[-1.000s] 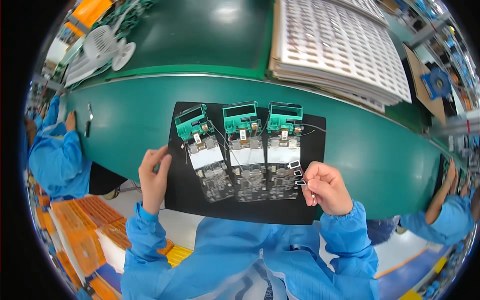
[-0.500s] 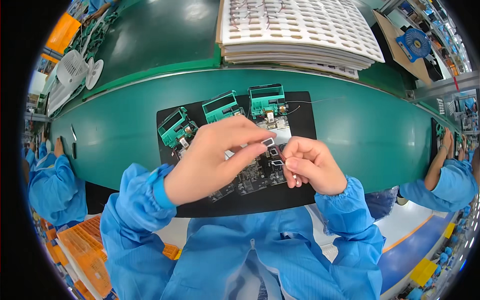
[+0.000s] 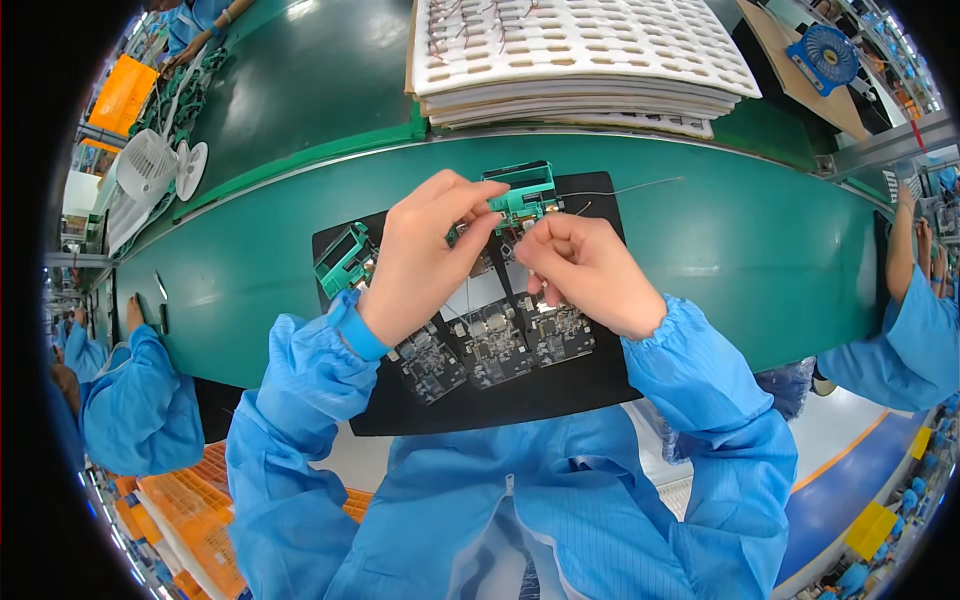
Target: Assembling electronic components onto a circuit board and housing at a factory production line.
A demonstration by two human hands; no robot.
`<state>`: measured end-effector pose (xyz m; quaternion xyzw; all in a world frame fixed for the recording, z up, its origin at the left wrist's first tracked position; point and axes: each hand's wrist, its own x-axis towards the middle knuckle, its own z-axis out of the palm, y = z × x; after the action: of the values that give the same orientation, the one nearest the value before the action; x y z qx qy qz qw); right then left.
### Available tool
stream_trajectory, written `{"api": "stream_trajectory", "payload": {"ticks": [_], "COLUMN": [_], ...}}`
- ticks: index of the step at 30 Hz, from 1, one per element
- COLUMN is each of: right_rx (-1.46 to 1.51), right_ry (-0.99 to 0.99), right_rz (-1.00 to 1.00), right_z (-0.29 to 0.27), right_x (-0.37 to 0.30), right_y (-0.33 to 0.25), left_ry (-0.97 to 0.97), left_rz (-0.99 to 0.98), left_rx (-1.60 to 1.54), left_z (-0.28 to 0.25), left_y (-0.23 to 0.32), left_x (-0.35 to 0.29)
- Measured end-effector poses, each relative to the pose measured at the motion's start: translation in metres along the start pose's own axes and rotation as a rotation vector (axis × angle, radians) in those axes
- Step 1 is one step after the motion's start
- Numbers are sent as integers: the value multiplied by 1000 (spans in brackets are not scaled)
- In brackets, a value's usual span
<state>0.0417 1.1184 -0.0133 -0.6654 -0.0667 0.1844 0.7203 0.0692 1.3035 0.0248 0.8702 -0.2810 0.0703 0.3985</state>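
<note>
My left hand [image 3: 422, 258] is closed in a pinch at the lower left of the right-hand green plastic housing [image 3: 527, 187]. What its fingertips hold is hidden. Just below that housing my right hand [image 3: 597, 277] is closed too, thumb against fingers, over something too small to make out. Several circuit boards lie on a black mat [image 3: 395, 418], among them a left board [image 3: 430, 366], a middle board [image 3: 497, 350] and a right board [image 3: 565, 337]. Another green housing [image 3: 345, 260] sits at the mat's left. My left hand covers the area between the housings. A thin wire [image 3: 632, 188] sticks out rightward.
Stacked white foam trays [image 3: 590, 55] stand beyond the green table [image 3: 740, 260]. A blue fan [image 3: 826, 60] is at far right, a white fan [image 3: 150, 165] at far left. Co-workers in blue sit on both sides; a slim tool [image 3: 163, 305] lies near the left one.
Both hands have moved away from me, from above the boards to the right-hand housing. The small white-framed piece at my left fingertips and the pieces at my right no longer show clearly.
</note>
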Motion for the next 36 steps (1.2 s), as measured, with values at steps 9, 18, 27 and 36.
{"api": "stream_trajectory", "payload": {"ticks": [9,18,27,36], "right_rx": [-115,-42,128,280], "right_ry": [68,3,-120,-114], "right_rz": [-61,14,220,172], "right_z": [-1,-5,-6,2], "right_x": [10,1,-2,-20], "right_y": [10,3,-4,-24], "left_ry": [117,52,31,-90], "left_rz": [176,263,559,-21], "left_rx": [113,238,808,-204], "left_z": [13,7,4,-24], "left_y": [-18,-17,-12,11], "left_x": [4,-7,-10,-34]}}
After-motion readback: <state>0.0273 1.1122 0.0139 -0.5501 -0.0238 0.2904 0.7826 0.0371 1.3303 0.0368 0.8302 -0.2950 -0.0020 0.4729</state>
